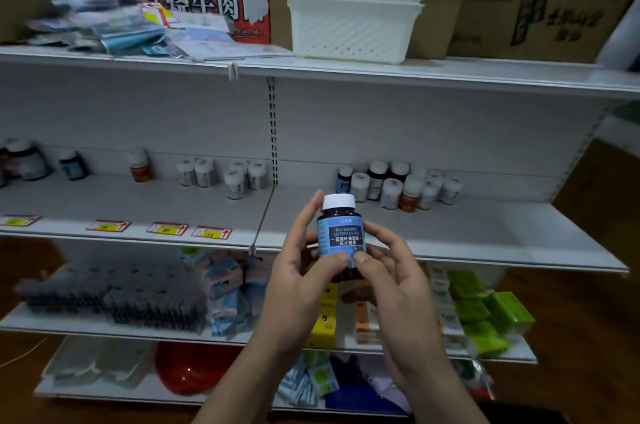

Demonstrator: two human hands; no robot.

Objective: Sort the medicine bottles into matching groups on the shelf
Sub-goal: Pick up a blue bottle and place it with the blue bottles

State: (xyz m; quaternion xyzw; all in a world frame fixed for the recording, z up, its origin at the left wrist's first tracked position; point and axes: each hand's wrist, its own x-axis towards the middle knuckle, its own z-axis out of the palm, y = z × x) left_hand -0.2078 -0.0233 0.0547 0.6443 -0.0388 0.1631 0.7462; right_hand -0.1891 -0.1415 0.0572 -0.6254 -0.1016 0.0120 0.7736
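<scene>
While both hands close on it from either side, the left hand [298,271] and right hand [391,278] hold the blue-labelled bottle [340,236] upright between them, before the shelf [485,233] where unsorted bottles [398,186] cluster behind.

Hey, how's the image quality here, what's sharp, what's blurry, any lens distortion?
Head view: the blue-label bottle held in the left hand and right hand is sharp, its label readable; the packets on the top shelf at upper left are smeared; shelf edges bow from the wide-angle lens; lighting is dim.
</scene>
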